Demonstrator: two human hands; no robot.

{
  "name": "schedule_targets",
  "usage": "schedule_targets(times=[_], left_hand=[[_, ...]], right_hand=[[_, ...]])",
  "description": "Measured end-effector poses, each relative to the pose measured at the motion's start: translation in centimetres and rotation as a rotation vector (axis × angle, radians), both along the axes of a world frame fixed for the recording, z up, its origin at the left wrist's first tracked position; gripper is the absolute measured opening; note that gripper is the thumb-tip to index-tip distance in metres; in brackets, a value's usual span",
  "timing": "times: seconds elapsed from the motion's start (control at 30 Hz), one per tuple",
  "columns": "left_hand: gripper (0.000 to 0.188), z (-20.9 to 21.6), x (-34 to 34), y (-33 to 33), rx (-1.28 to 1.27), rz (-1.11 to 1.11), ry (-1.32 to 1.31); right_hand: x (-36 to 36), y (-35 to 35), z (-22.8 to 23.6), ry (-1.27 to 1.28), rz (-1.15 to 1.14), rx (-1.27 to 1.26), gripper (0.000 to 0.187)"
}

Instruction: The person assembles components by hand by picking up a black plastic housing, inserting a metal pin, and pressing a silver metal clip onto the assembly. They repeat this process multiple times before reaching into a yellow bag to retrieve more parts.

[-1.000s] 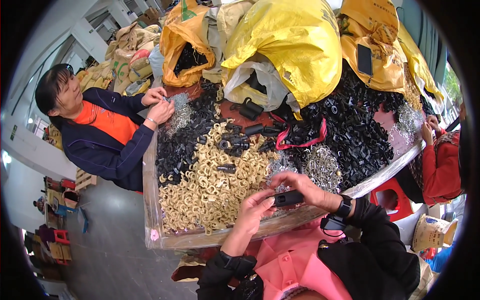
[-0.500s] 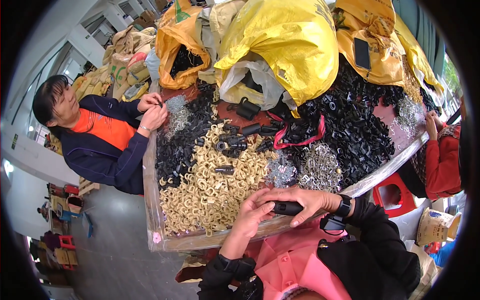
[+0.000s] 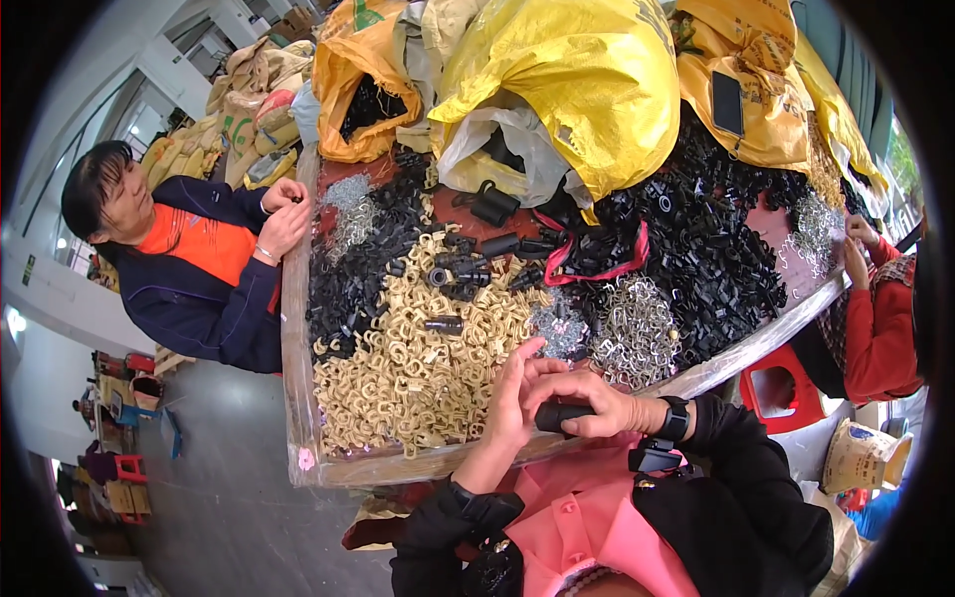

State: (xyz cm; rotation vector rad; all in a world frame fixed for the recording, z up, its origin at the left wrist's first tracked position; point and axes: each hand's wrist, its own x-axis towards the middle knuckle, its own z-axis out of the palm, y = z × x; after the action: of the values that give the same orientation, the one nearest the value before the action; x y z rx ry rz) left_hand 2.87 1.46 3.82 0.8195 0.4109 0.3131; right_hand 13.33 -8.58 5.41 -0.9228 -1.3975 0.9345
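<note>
Above the near edge of the table, my right hand [image 3: 602, 406] is wrapped round a short black plastic cylinder [image 3: 563, 415], thumb and fingers closed on it. My left hand [image 3: 510, 403] is beside the cylinder's left end, its fingers stretched out and apart; whether its palm touches the cylinder is hidden. Just beyond my hands are a heap of beige plastic hooks or clips [image 3: 398, 388], a pile of bent metal loops [image 3: 635, 333] and a small pile of tiny silvery pieces [image 3: 559, 326]. A dark, shiny tube [image 3: 444, 324] rests on the beige heap.
A wooden rim [image 3: 398, 468] borders the table. Black plastic parts [image 3: 711, 249] cover much of it. At the back stand a large yellow sack [image 3: 587, 90] and an orange sack [image 3: 348, 139]; a phone [image 3: 727, 103] lies on another. Co-workers sit left [image 3: 199, 249] and right [image 3: 885, 318].
My left fingers have come off the black cylinder's end and spread upward. My right hand has curled further over the cylinder, which now shows less. The left co-worker's hands have shifted slightly.
</note>
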Motion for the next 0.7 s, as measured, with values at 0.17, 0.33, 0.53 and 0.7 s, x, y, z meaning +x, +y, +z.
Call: schedule_targets(times=[0.17, 0.33, 0.53, 0.7], left_hand=[[0.06, 0.2, 0.4, -0.5, -0.123, -0.018, -0.025], [0.058, 1.5, 1.4, -1.3, -0.017, 0.034, -0.048], [0.055, 0.6, 2.4, -2.1, 0.019, 0.052, -0.006], [0.053, 1.2, 3.9, -2.7, 0.034, 0.033, 0.005]], right_hand=[[-0.5, -0.6, -0.3, 0.033, 0.028, -0.088, 0.031], [0.0, -0.8, 0.1, 0.074, 0.053, -0.103, 0.029], [0.7, -1.7, -0.1, 0.162, 0.019, -0.102, 0.028], [1.7, -2.5, 0.3, 0.208, -0.019, -0.127, 0.027]])
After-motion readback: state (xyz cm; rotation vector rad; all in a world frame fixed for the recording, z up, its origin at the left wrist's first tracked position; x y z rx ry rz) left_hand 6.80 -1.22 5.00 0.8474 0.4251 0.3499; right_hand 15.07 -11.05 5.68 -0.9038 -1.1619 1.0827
